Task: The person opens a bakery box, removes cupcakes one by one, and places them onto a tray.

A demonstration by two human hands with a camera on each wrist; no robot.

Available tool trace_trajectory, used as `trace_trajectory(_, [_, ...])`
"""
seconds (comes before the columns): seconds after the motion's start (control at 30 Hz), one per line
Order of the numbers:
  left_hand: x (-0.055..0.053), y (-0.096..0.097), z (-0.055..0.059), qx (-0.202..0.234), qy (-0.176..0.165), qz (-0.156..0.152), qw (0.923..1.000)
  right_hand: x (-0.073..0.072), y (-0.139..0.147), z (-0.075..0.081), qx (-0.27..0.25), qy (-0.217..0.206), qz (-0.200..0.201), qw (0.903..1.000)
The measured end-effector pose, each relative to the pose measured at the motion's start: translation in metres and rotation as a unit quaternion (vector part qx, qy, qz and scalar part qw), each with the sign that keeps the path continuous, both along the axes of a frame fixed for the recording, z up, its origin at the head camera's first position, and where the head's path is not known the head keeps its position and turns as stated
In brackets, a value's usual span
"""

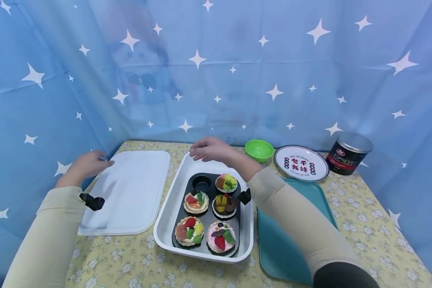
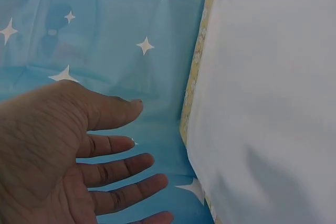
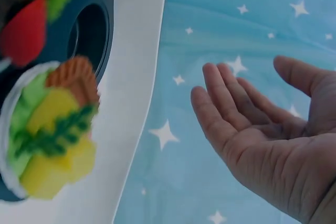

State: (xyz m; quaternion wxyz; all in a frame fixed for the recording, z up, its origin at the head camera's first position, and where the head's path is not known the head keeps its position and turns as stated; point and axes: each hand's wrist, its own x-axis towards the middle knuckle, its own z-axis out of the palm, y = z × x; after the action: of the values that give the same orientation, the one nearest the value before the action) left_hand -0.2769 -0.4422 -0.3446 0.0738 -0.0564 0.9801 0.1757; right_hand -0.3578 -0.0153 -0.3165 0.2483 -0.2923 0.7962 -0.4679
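Note:
My left hand hovers over the left edge of a white board, fingers relaxed and holding nothing. The left wrist view shows the same hand with fingers spread beside the board. Above the far end of a white tray is my right hand, empty; in the right wrist view its fingers extend loosely. Inside the tray lies a dark muffin pan. Several toy fruit tarts, such as a pink one and a yellow-topped one, fill its cups; the far-left cup is empty.
Right of the tray lies a teal tray, partly under my right forearm. A green bowl, a plate with red characters and an espresso tin stand along the back. A starry blue curtain hangs behind the flowered tablecloth.

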Motion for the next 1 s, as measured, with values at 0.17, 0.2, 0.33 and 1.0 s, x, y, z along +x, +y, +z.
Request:
trace_trajectory(0.17, [0.001, 0.025, -0.012, 0.088, 0.014, -0.007, 0.9960, 0.007, 0.035, -0.008, 0.056, 0.137, 0.037, 0.9883])
trace_trajectory(0.2, [0.002, 0.032, -0.015, 0.118, 0.013, -0.008, 0.9930, 0.008, 0.043, -0.011, 0.068, 0.162, 0.041, 0.9836])
trace_trajectory(0.33, [0.008, 0.060, -0.028, 0.213, 0.006, -0.013, 0.9768, 0.012, 0.072, -0.024, 0.083, 0.201, 0.039, 0.9752])
trace_trajectory(1.0, [-0.004, 0.124, -0.041, 0.253, 0.013, -0.069, 0.9650, 0.020, 0.124, -0.056, 0.059, 0.172, 0.033, 0.9828])
